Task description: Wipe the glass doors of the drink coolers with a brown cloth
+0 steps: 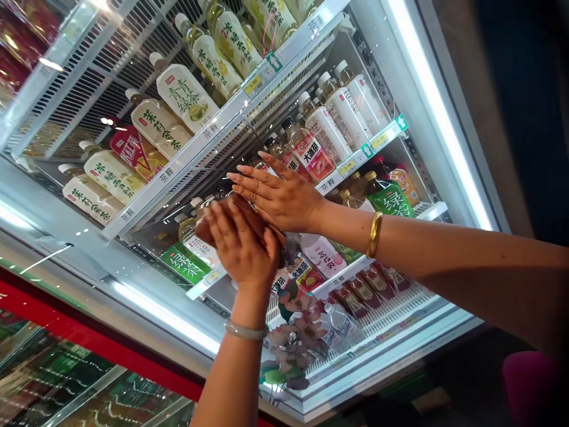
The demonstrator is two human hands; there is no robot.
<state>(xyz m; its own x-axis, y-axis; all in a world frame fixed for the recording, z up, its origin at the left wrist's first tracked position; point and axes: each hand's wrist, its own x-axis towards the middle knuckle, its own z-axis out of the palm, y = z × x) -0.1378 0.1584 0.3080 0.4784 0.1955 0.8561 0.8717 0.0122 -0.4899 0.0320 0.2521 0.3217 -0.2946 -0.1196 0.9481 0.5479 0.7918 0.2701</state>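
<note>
My left hand (pixel 242 246), a pale bangle on its wrist, is raised in front of the glass of a drinks cooler (pixel 151 308). Its fingers are extended, slightly blurred, and nothing shows in them. Just to its right, my right hand (pixel 284 198), with a gold bangle, points left with straight fingers, flat at or close to the glass. A brown shape (pixel 258 222) between and behind the hands looks like their reflection. Whether the palms touch the glass cannot be made out. Behind the hands are bottles, including a green-labelled one (pixel 184 261) and a red-labelled one (pixel 313 157).
Large tea bottles (pixel 186 98) fill the upper shelf (pixel 222 121). More bottles (pixel 342 112) stand on the shelf at the right. Pinkish flowers (pixel 293 344) show low on the glass. A red strip (pixel 98 332) borders another case at the lower left. The view is tilted.
</note>
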